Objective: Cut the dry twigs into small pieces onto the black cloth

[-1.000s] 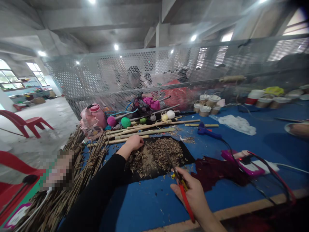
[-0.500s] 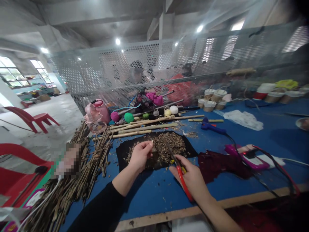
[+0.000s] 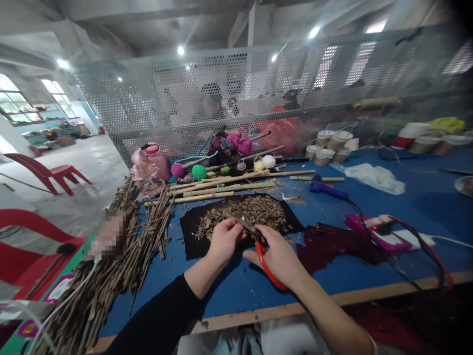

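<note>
My left hand (image 3: 224,239) is closed in a pinch on a small piece of stick, held over the near edge of a black cloth (image 3: 192,231). My right hand (image 3: 278,255) grips red-handled scissors (image 3: 258,244), whose blades (image 3: 242,223) meet the piece at my left fingertips. A heap of brown wood chips (image 3: 251,211) covers the cloth just beyond both hands. The two hands are close together above the blue table (image 3: 236,291).
A bundle of thin sticks (image 3: 121,256) lies at the left. Bamboo rods (image 3: 221,190), yarn balls (image 3: 199,172) and a pink jug (image 3: 150,167) sit behind the cloth. A blue glue gun (image 3: 325,188), dark red fabric (image 3: 328,241), cables and cups are to the right. People sit behind the mesh screen (image 3: 258,98).
My left hand came back from the rods holding a small piece. My right hand swung the scissors left until the blades reached that piece. The view shifted down.
</note>
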The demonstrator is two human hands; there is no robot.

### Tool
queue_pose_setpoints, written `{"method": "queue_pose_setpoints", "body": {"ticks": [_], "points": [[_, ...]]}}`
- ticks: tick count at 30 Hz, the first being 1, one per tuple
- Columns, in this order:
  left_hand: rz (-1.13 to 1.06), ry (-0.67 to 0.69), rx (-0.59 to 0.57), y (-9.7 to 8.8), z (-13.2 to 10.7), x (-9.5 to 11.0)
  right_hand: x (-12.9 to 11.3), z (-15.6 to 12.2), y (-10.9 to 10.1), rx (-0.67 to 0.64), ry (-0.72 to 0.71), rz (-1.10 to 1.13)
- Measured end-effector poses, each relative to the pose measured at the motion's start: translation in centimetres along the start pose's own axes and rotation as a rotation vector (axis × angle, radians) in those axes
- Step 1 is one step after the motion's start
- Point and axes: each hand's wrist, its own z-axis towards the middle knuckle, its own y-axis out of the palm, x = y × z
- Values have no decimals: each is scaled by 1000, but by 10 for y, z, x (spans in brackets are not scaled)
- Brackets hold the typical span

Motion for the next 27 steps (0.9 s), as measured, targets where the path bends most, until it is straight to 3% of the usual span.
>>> {"method": "queue_pose_setpoints", "body": {"ticks": [11, 27], "points": [[141, 94, 24, 3, -5, -1, 5, -2, -3, 8, -89, -28], [91, 49, 20, 7, -3, 0, 11, -1, -2, -15, -1, 0]]}}
